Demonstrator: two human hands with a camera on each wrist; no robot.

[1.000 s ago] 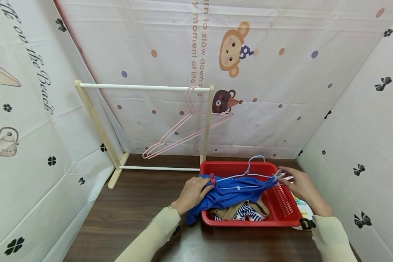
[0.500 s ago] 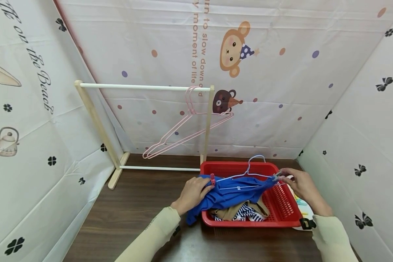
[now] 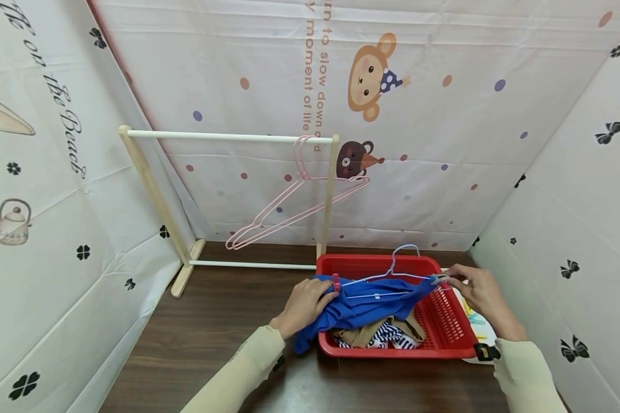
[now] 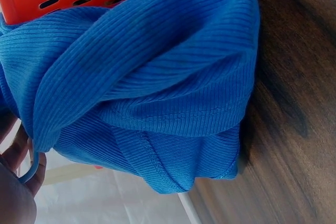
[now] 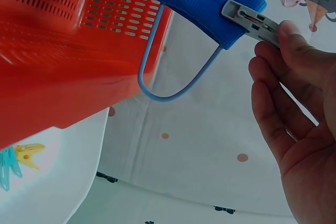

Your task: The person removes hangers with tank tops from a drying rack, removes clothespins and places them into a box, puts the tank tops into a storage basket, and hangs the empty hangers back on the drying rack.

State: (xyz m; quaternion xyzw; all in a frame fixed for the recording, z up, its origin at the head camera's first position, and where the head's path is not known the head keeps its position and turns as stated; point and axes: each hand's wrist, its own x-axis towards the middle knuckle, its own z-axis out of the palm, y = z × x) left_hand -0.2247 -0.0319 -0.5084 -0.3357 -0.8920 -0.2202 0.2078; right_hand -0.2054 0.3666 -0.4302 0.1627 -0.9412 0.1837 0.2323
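A blue ribbed garment (image 3: pixel 356 312) lies bunched over a light-blue wire hanger (image 3: pixel 392 268), above the red basket's left part. A red clothespin (image 3: pixel 336 282) sits on the garment near the hanger's left arm. My left hand (image 3: pixel 299 304) holds the hanger's left end; in the left wrist view its fingers curl round the wire. My right hand (image 3: pixel 477 292) pinches the tail of a grey clothespin (image 5: pixel 252 23) between thumb and forefinger. That clothespin's other end is on the cloth at the hanger's right end, where the wire loop sticks out bare.
The red basket (image 3: pixel 392 351) holds a tan garment (image 3: pixel 361 334) and a striped one (image 3: pixel 387 335). To its right, partly under it, a white tray (image 5: pixel 68 182) bears yellow and teal clothespins. Behind left stands a rack (image 3: pixel 227 136) with pink hangers (image 3: pixel 279 201).
My right hand has turned slightly and the grey clothespin has tilted flatter against the hanger's right end. The left hand, garment and basket have stayed in place.
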